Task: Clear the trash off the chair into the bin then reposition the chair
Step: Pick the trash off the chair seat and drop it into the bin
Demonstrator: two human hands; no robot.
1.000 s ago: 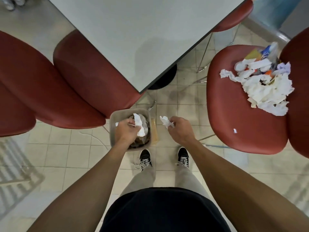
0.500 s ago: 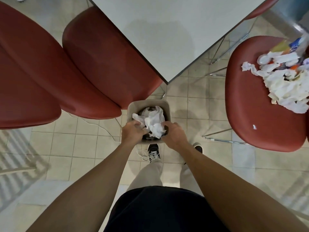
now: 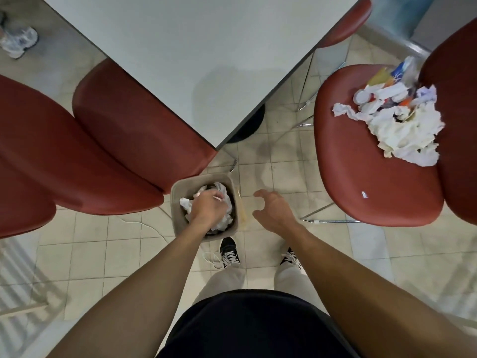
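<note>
A small beige bin (image 3: 178,192) stands on the tiled floor in front of my feet, holding crumpled white paper (image 3: 224,218). My left hand (image 3: 207,208) is down inside the bin on that paper, its fingertips hidden, so its grip is unclear. To the right of the bin my right hand (image 3: 273,211) hovers with its fingers spread and nothing in it. The red chair (image 3: 361,177) at the right carries a pile of trash (image 3: 397,125) on the back of its seat: crumpled tissues, wrappers and small containers. A tiny white scrap (image 3: 364,194) lies near the seat's front.
A grey table (image 3: 206,60) juts in from above, its corner just beyond the bin. Red chairs (image 3: 116,140) crowd the left side, one touching the bin. The right chair's chrome legs (image 3: 330,221) stick out near my right hand. A yellowish flat strip (image 3: 242,213) leans beside the bin.
My right hand has let go of its paper and pulled out of the bin to the right, fingers spread. The left hand has moved deeper onto the paper in the bin.
</note>
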